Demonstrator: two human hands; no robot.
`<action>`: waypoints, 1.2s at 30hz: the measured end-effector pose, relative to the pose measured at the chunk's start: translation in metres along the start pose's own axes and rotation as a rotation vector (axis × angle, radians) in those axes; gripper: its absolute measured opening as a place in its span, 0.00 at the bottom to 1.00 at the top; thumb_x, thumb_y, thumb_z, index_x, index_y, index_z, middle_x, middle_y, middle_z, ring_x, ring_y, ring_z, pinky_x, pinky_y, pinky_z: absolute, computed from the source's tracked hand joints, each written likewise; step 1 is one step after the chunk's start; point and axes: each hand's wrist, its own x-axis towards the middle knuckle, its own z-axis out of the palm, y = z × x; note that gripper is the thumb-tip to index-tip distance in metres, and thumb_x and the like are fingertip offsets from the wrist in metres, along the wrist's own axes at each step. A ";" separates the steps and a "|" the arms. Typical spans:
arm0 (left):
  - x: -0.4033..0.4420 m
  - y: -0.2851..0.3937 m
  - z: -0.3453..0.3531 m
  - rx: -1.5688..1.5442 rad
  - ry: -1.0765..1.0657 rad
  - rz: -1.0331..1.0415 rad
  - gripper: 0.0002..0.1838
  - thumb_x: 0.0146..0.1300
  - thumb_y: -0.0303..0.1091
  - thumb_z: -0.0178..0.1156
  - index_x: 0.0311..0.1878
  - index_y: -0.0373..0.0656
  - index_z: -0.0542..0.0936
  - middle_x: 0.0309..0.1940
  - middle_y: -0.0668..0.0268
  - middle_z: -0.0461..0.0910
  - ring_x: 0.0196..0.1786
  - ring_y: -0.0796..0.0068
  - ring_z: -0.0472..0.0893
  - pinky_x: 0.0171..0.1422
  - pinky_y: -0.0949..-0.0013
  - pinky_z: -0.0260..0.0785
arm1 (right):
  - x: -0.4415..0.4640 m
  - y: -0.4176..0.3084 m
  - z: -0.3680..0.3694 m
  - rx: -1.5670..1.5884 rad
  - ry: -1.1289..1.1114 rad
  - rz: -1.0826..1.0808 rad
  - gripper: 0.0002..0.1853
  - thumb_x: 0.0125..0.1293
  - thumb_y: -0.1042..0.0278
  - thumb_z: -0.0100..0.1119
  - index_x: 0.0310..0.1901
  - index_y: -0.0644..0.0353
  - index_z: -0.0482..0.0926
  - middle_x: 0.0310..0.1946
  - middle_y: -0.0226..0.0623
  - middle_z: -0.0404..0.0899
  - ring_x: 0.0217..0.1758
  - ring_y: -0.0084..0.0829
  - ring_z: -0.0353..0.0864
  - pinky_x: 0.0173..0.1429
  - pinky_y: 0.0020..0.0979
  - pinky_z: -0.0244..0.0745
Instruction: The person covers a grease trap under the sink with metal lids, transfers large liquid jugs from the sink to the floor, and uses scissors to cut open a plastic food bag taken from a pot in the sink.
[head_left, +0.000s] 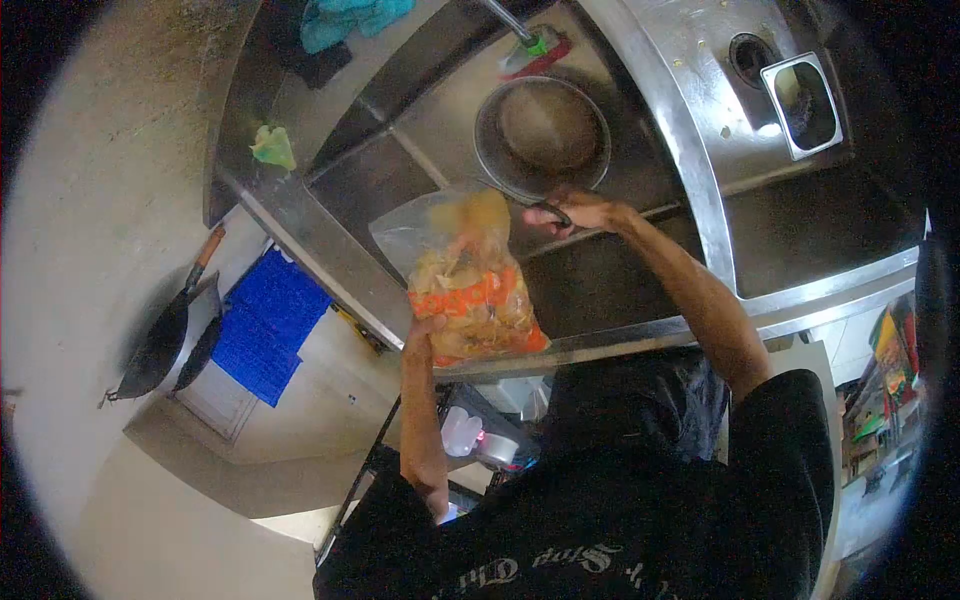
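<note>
My left hand (428,330) is closed on the lower left side of a clear plastic bag (475,290) with orange lettering. Pale yellow-brown food pieces fill it; their exact kind is not clear. The bag's top is clear, loose film leaning left. My right hand (575,213) grips a pair of scissors (548,212) by its dark looped handle. Their thin blades point left at the bag's upper right edge; whether they touch the film I cannot tell. Just beyond the right hand, a round metal bowl (545,130) sits in the sink.
A steel sink counter (710,200) surrounds the work. A brush (535,50) lies behind the bowl. To the right is a rectangular metal container (803,105) near a drain (750,58). A teal cloth (350,20) and green scrap (272,147) lie left. Woks (160,340) hang beside a blue cloth (270,320).
</note>
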 end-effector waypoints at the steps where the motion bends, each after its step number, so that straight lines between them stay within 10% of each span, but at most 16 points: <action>1: 0.000 0.002 0.005 -0.036 -0.049 0.028 0.37 0.47 0.41 0.59 0.60 0.32 0.62 0.52 0.52 0.73 0.50 0.55 0.77 0.53 0.56 0.72 | 0.003 0.006 -0.001 -0.018 0.028 -0.012 0.34 0.46 0.23 0.52 0.18 0.54 0.70 0.14 0.25 0.65 0.19 0.20 0.66 0.26 0.26 0.62; 9: -0.012 0.028 0.029 -0.032 0.047 -0.090 0.41 0.40 0.35 0.63 0.61 0.35 0.60 0.52 0.54 0.72 0.50 0.56 0.76 0.53 0.56 0.72 | -0.009 -0.023 -0.001 -0.008 0.028 -0.045 0.31 0.51 0.28 0.53 0.18 0.53 0.70 0.17 0.25 0.67 0.21 0.18 0.67 0.25 0.23 0.62; 12: -0.011 0.019 0.009 0.072 0.069 -0.102 0.39 0.41 0.41 0.61 0.59 0.32 0.64 0.49 0.52 0.74 0.47 0.55 0.78 0.50 0.55 0.74 | 0.005 -0.009 -0.014 -0.219 0.005 0.060 0.34 0.49 0.27 0.54 0.16 0.57 0.72 0.18 0.32 0.71 0.21 0.24 0.71 0.26 0.28 0.67; 18: -0.022 0.013 -0.024 -0.086 0.112 -0.246 0.36 0.40 0.41 0.64 0.54 0.32 0.69 0.44 0.53 0.76 0.44 0.57 0.79 0.49 0.58 0.74 | -0.016 0.012 -0.037 -1.144 0.081 -0.429 0.36 0.42 0.29 0.60 0.25 0.64 0.79 0.24 0.50 0.78 0.30 0.45 0.79 0.39 0.43 0.73; 20: -0.026 0.014 -0.025 -0.093 0.107 -0.208 0.35 0.40 0.43 0.63 0.52 0.31 0.71 0.43 0.53 0.77 0.43 0.57 0.79 0.49 0.59 0.74 | -0.058 -0.023 -0.023 -0.760 0.566 0.136 0.31 0.46 0.34 0.61 0.27 0.62 0.80 0.26 0.48 0.78 0.34 0.47 0.79 0.42 0.43 0.73; 26: -0.038 0.028 0.000 -0.222 0.081 -0.129 0.34 0.40 0.42 0.63 0.51 0.32 0.71 0.42 0.53 0.78 0.44 0.56 0.79 0.48 0.59 0.74 | -0.077 0.044 0.018 -0.673 0.454 0.244 0.43 0.38 0.29 0.64 0.40 0.67 0.76 0.38 0.54 0.77 0.43 0.51 0.78 0.47 0.46 0.73; 29: -0.034 0.011 -0.025 -0.092 0.091 -0.076 0.32 0.43 0.41 0.62 0.51 0.32 0.71 0.43 0.56 0.77 0.44 0.62 0.79 0.47 0.61 0.74 | -0.097 0.008 0.036 -0.470 0.527 0.076 0.38 0.44 0.33 0.63 0.43 0.64 0.76 0.41 0.48 0.78 0.46 0.47 0.77 0.50 0.43 0.72; 31: -0.041 0.009 -0.024 -0.028 0.127 -0.063 0.32 0.43 0.41 0.62 0.52 0.32 0.71 0.44 0.56 0.77 0.45 0.62 0.78 0.47 0.61 0.73 | -0.090 -0.005 0.057 0.259 0.316 -0.297 0.29 0.51 0.41 0.63 0.45 0.60 0.76 0.43 0.42 0.79 0.49 0.40 0.76 0.55 0.39 0.69; 32: -0.042 0.006 -0.021 0.008 0.145 -0.055 0.32 0.44 0.42 0.62 0.52 0.32 0.71 0.44 0.56 0.77 0.45 0.63 0.78 0.47 0.61 0.73 | -0.083 0.000 0.069 0.065 0.322 -0.286 0.21 0.57 0.62 0.63 0.51 0.57 0.72 0.42 0.38 0.79 0.48 0.32 0.76 0.55 0.38 0.70; 36: -0.007 -0.025 0.003 0.041 0.126 -0.013 0.32 0.45 0.43 0.60 0.53 0.33 0.70 0.45 0.56 0.76 0.46 0.63 0.77 0.48 0.61 0.72 | -0.052 -0.014 0.094 0.257 0.457 -0.334 0.18 0.61 0.57 0.59 0.47 0.60 0.75 0.46 0.34 0.77 0.51 0.27 0.73 0.57 0.33 0.67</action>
